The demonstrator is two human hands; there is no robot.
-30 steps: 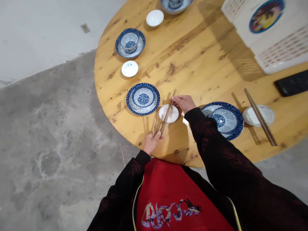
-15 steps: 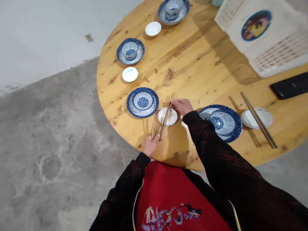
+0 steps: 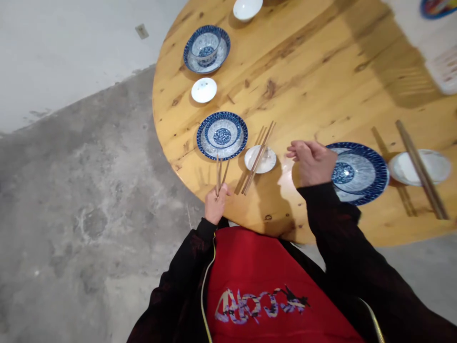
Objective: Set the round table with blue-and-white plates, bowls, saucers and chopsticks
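Fingers of the left hand (image 3: 215, 206) were clamped on spare sticks (image 3: 219, 170), tips toward the plate (image 3: 200, 138). I read the right hand (image 3: 314, 163) as half-open, empty, over the table (image 3: 307, 85). The laid pair (image 3: 259, 156) sat across the dish (image 3: 268, 161), between both hands. Its axis ran near-left to far-right, near ends closer to the left hand.

The person's bare left hand (image 3: 216, 206) is shut tight like a fist, close to the body. The bare right hand (image 3: 313, 162) is held out farther, its fingers loosely bent and empty. Both arms reach forward in long black sleeves (image 3: 342, 247).
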